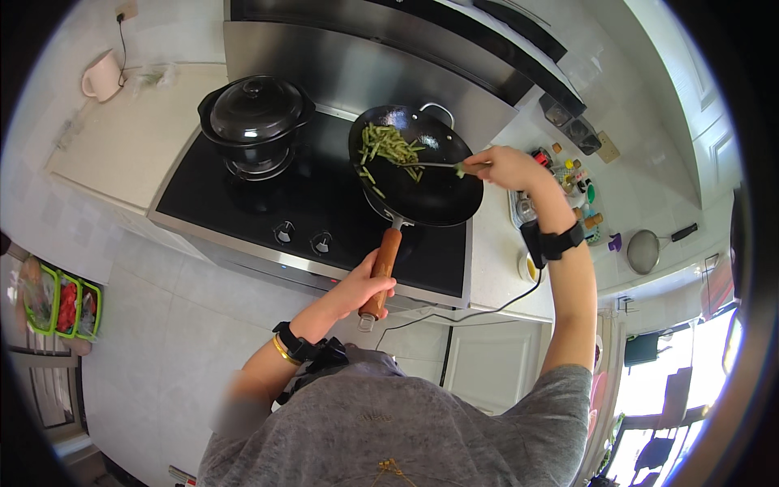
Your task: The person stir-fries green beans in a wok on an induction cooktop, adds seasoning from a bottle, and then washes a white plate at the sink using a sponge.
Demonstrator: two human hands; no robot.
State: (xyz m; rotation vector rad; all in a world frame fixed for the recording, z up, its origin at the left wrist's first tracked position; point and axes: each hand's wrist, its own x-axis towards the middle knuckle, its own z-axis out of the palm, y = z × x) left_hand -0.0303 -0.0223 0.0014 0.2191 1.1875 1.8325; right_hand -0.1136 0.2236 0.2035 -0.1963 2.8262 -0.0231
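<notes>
My left hand point(364, 285) is closed around the wooden handle point(386, 259) of a black wok point(426, 195), which sits tilted over the right side of the black stove top. Cut green beans point(389, 145) lie heaped in the left part of the wok, with a few pieces strewn lower down. Above the wok's right rim, my right hand point(502, 167) grips the handle of a spatula point(435, 164). The spatula's metal shaft reaches left to the edge of the beans; its blade is mostly hidden among them.
A black lidded pot point(255, 115) stands on the left burner. Right of the stove are a small bowl point(529, 266) and several seasoning bottles point(572, 179). A black cable point(468, 318) runs from my right wristband across the counter's front. A strainer point(644, 251) hangs on the right wall.
</notes>
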